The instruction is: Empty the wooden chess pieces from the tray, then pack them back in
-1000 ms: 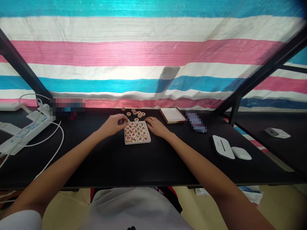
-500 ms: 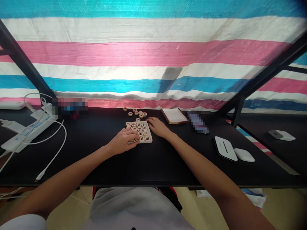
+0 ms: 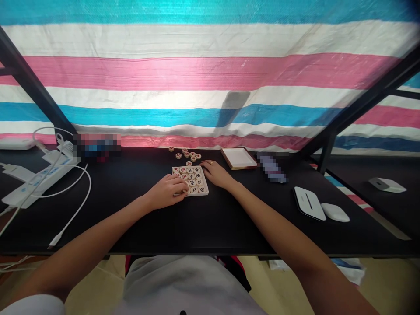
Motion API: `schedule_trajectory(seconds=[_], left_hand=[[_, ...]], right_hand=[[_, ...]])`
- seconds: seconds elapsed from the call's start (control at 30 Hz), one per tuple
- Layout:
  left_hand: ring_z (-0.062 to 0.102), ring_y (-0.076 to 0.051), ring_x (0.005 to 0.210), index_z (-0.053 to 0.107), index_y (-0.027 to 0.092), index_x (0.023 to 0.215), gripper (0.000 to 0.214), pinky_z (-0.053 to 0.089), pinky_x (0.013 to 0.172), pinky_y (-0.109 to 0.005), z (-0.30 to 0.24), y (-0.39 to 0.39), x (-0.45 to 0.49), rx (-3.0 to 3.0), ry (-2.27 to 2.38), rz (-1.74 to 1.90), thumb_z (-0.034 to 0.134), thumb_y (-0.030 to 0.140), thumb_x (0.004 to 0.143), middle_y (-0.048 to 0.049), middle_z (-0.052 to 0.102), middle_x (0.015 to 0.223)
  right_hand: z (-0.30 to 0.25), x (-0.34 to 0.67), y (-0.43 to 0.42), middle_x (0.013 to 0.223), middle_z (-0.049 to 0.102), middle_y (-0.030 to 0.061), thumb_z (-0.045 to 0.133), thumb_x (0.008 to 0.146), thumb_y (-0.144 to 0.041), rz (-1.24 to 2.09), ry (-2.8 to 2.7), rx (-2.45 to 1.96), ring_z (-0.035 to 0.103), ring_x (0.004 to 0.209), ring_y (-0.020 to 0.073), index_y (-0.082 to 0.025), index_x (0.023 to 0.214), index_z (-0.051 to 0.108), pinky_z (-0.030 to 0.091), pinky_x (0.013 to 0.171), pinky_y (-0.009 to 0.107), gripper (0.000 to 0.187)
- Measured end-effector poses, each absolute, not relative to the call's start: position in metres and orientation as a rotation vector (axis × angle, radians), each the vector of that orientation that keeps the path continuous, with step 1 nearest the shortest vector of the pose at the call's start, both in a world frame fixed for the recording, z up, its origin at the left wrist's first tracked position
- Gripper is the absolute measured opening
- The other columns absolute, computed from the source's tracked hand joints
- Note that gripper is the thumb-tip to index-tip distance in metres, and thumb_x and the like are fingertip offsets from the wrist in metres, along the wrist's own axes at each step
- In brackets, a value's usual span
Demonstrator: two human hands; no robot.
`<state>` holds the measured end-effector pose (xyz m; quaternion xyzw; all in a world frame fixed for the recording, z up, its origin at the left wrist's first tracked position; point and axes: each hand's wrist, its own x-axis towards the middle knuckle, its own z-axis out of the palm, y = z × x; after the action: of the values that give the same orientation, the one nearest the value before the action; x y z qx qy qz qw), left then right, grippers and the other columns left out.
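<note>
A shallow white box lies on the black desk, with rows of round Chinese chess pieces in it, marked in red or black. Over its near left corner, my left hand is closed, thumb and fingers pinching a chess piece; the fingers cover part of that corner. My right hand lies low on the desk by the box's far right corner, fingers outstretched and holding nothing. Several loose pieces are scattered just beyond the box.
A white-lined box lid sits at the back right, beside a blurred phone-like object. Further right are a white flat device and a white mouse. A power strip and white cables occupy the left. Striped sheeting hangs behind.
My left hand has shifted slightly up and left over the near left corner, its fingers more curled around a piece. My right hand and the loose pieces stay as they were.
</note>
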<state>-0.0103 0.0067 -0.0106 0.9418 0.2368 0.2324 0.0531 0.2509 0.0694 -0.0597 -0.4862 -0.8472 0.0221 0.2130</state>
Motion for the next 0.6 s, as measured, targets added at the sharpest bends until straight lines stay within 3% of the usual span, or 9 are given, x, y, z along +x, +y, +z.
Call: schedule_trajectory(seconds=[0.2, 0.37, 0.6], left_hand=[[0.059, -0.017, 0.094, 0.065, 0.022, 0.089, 0.015, 0.041, 0.086, -0.031, -0.011, 0.007, -0.010, 2.829, 0.746, 0.692, 0.050, 0.026, 0.089, -0.0027, 0.069, 0.097], [0.060, -0.017, 0.095, 0.064, 0.022, 0.090, 0.014, 0.042, 0.085, -0.031, -0.011, 0.009, -0.010, 2.787, 0.735, 0.721, 0.051, 0.027, 0.089, -0.0028, 0.069, 0.097], [0.060, -0.016, 0.092, 0.064, 0.021, 0.091, 0.011, 0.043, 0.085, -0.030, -0.011, 0.009, -0.011, 2.769, 0.680, 0.794, 0.054, 0.025, 0.088, -0.0030, 0.069, 0.094]], right_hand=[[-0.057, 0.251, 0.068, 0.118, 0.060, 0.0113, 0.041, 0.089, -0.019, 0.076, -2.328, -1.338, 0.053, 0.112, 0.0238, -0.018, 0.114, 0.059, 0.041, 0.098, 0.041, 0.031], [-0.049, 0.245, 0.068, 0.103, 0.065, 0.0095, 0.039, 0.087, -0.014, 0.149, -2.278, -1.336, 0.057, 0.099, 0.0224, -0.018, 0.108, 0.062, 0.045, 0.091, 0.037, 0.031], [-0.047, 0.232, 0.071, 0.091, 0.068, 0.0039, 0.037, 0.085, -0.012, 0.442, -1.973, -1.326, 0.060, 0.088, 0.0185, -0.021, 0.092, 0.066, 0.046, 0.083, 0.034, 0.031]])
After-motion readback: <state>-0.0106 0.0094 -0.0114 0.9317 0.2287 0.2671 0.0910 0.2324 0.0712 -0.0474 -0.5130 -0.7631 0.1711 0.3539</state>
